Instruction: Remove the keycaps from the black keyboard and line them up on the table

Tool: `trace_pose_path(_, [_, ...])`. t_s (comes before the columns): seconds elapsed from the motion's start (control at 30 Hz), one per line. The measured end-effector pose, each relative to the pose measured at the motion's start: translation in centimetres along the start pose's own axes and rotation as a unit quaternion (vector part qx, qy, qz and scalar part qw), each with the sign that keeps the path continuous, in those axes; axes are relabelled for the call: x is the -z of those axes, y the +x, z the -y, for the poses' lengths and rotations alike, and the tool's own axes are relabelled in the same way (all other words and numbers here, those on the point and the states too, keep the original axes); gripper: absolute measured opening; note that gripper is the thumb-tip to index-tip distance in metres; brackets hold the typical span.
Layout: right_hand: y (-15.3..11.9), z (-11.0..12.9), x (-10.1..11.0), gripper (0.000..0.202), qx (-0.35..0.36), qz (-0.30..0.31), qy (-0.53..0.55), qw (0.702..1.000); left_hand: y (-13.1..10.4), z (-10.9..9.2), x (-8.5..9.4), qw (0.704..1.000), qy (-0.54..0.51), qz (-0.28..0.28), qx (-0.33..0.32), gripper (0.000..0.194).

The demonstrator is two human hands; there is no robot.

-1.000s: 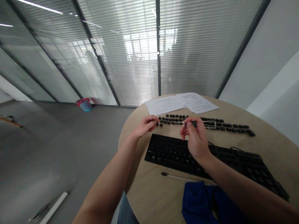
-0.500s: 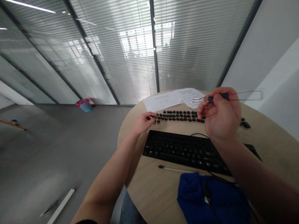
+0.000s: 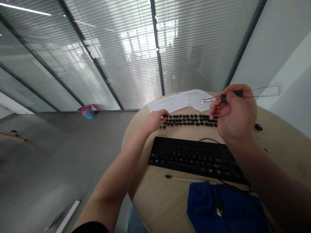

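Note:
My left hand is at the left end of the rows of loose black keycaps, its thumb and fingertips closed on a small keycap in the back row. Raised over the right end of those rows, my right hand is wrapped round the dark grip of a wire keycap puller. The puller's hooked prongs point left and a long wire loop sticks out to the right; nothing shows between the prongs. Nearer to me lies a black keyboard, its right part hidden by my right forearm.
Printed paper sheets lie behind the keycaps on the round wooden table. In front of the keyboard are a thin brush and a blue cloth with a USB cable on it. A basket stands on the floor.
My left hand has moved slightly right and away from me, to the back row's left end. My right hand has shifted right and up, still holding the puller.

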State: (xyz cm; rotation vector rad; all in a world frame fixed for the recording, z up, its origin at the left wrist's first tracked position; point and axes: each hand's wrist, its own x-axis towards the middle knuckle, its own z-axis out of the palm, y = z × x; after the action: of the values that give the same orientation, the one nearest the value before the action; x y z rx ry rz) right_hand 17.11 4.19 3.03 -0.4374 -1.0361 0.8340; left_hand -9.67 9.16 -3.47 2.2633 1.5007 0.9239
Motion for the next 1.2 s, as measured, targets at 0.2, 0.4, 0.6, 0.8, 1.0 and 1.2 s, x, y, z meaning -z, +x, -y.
trace_pose_path(0.2, [0.2, -0.9, 0.5, 0.007, 0.005, 0.01, -0.027, 1.0, -1.0, 0.7, -2.0, 0.992, 0.048, 0.098, -0.063, 0.024])
trace_pose_path(0.4, [0.3, -1.7, 0.5, 0.012, 0.004, 0.026, -0.047, 0.999, -1.2, 0.2, -2.4, 0.98, 0.081, 0.146, -0.104, 0.023])
trace_pose_path(0.6, [0.3, -1.6, 0.5, 0.011, 0.005, 0.03, -0.047, 0.998, -1.2, 0.1, -3.3, 0.968, 0.118, 0.183, -0.125, 0.031])
trace_pose_path(0.8, [0.2, -1.2, 0.5, 0.012, 0.009, 0.032, -0.055, 0.998, -1.0, 0.5, -3.5, 0.965, 0.156, 0.173, -0.121, 0.027])
trace_pose_path(1.0, [0.1, -0.6, 0.1, 0.008, 0.006, 0.023, -0.047, 0.999, -1.3, 0.3, -2.7, 0.965, 0.2, 0.133, -0.109, 0.025])
trace_pose_path(1.2, [0.0, -0.3, -0.1, 0.008, 0.001, 0.009, -0.042, 0.999, -1.7, 0.4, -2.4, 0.963, 0.236, 0.091, -0.089, 0.02])
